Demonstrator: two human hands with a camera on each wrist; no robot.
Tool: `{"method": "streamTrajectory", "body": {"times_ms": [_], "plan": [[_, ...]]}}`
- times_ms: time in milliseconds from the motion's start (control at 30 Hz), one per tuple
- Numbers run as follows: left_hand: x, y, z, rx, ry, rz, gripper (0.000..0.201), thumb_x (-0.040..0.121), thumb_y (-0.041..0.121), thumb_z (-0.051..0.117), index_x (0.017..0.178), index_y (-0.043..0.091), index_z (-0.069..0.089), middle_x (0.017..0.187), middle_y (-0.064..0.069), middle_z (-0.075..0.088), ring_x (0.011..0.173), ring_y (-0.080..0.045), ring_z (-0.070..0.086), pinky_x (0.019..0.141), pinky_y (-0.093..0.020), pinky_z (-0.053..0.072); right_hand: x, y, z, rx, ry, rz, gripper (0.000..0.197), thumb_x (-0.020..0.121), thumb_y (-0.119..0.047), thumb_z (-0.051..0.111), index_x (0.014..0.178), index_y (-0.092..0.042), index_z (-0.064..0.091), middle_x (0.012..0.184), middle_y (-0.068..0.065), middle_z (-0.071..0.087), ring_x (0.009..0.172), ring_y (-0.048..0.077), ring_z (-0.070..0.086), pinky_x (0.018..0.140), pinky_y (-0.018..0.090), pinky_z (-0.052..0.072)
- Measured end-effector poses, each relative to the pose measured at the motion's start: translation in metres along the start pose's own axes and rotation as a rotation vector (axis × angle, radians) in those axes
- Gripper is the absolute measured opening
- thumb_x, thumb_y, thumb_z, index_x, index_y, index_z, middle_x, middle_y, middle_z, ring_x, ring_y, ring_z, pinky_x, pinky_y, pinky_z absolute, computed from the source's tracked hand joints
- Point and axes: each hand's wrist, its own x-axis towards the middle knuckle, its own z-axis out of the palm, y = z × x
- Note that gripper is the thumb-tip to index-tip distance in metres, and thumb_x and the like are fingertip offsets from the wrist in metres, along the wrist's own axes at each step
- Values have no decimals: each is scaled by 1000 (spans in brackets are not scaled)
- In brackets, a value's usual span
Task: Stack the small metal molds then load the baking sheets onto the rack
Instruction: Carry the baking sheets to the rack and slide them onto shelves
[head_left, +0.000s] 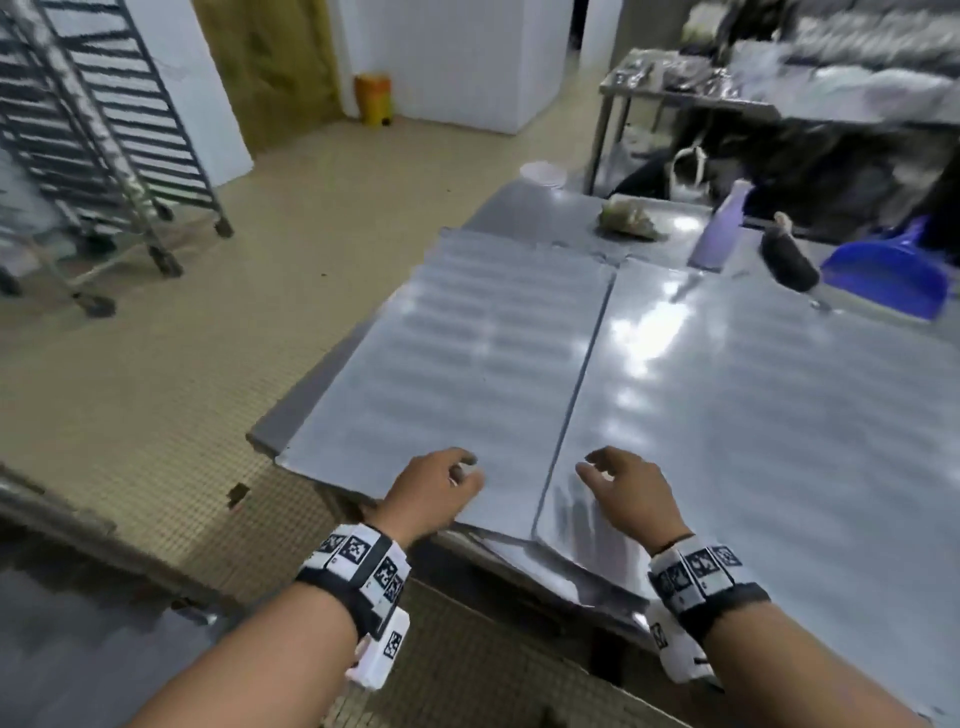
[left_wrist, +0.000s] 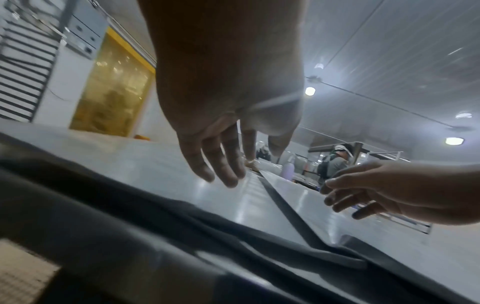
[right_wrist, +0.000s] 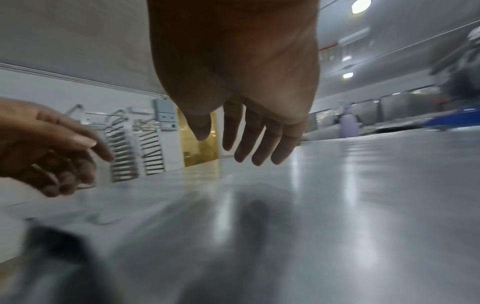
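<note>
Two flat metal baking sheets lie side by side on a steel table: the left sheet (head_left: 457, 353) and the right sheet (head_left: 753, 395), with a dark seam between them. My left hand (head_left: 441, 488) hovers over the near edge of the left sheet (left_wrist: 161, 168), fingers relaxed and holding nothing. My right hand (head_left: 623, 488) hovers over the near corner of the right sheet (right_wrist: 337, 195), fingers hanging loose and empty. The tall wheeled rack (head_left: 88, 156) stands on the floor at the far left. No small molds show.
At the table's far end are a lilac bottle (head_left: 719, 228), a dark brush (head_left: 789, 260), a blue dustpan (head_left: 888, 270) and a crumpled lump (head_left: 626, 218). A second steel table (head_left: 727, 98) stands behind. Beige tiled floor (head_left: 208, 338) lies between table and rack.
</note>
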Motion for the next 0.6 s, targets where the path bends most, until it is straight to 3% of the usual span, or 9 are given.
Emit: {"method": "streamTrajectory", "body": {"times_ms": [167, 333, 433, 500, 600], "plan": [[55, 49, 61, 29, -147, 9, 60, 95, 49, 64, 149, 25, 48, 117, 2, 63, 111, -20, 62, 100, -35, 50, 7, 103, -62, 21, 71, 258, 34, 92, -43, 64, 115, -18, 71, 118, 2, 71, 110, 23, 63, 89, 31, 45], [93, 77, 93, 29, -179, -13, 76, 95, 46, 65, 158, 18, 33, 123, -3, 64, 118, -24, 59, 101, -34, 46, -5, 177, -97, 2, 165, 449, 36, 90, -40, 64, 113, -14, 73, 116, 9, 72, 109, 29, 64, 85, 32, 45], [110, 91, 99, 54, -200, 42, 57, 95, 42, 63, 146, 21, 48, 134, -2, 63, 114, -22, 61, 94, -29, 48, -12, 197, -111, -23, 242, 547, 41, 87, -41, 61, 113, -13, 73, 116, 16, 71, 111, 37, 62, 92, 39, 48], [121, 95, 102, 22, -208, 40, 48, 93, 41, 63, 137, 24, 55, 127, 3, 66, 108, -19, 63, 93, -30, 51, -17, 204, -116, -56, 287, 635, 40, 87, -36, 65, 120, -14, 70, 121, 21, 66, 114, 42, 59, 95, 43, 48], [142, 102, 106, -49, -224, 5, 50, 87, 43, 64, 133, 26, 57, 122, 6, 67, 109, -19, 66, 98, -36, 54, -25, 214, -117, -82, 328, 745, 55, 82, -38, 70, 133, -18, 60, 132, 21, 58, 121, 42, 53, 100, 48, 47]]}}
